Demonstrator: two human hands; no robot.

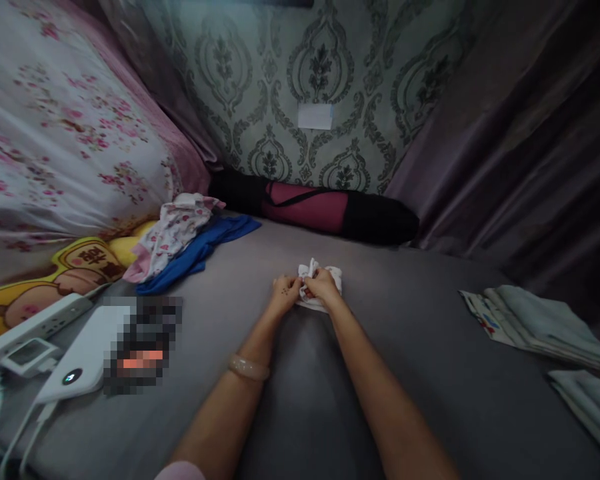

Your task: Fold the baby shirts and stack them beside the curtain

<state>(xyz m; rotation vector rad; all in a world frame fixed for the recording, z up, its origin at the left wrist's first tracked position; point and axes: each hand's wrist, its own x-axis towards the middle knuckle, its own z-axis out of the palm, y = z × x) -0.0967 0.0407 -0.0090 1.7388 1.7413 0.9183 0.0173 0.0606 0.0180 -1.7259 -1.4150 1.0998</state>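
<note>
A small white cloth garment (334, 275) with faint print lies bunched on the grey bedsheet (380, 400), near the middle of the head view. My left hand (285, 291) pinches its left edge, fingers pressed together. From above, my right hand (323, 287) grips the same cloth, close beside the left, its fingers curled into the fabric. One piece of the cloth sticks up between the hands. What kind of garment it is cannot be made out, as the hands cover part of it.
Left of me lie a printed shirt (175, 227), a blue garment (200, 257), a yellow cartoon cushion (25, 300), a power strip (65, 320) and a white power bank (87, 353). A long black and maroon bag (305, 208) rests along the wall. Folded cloths (545, 320) lie right.
</note>
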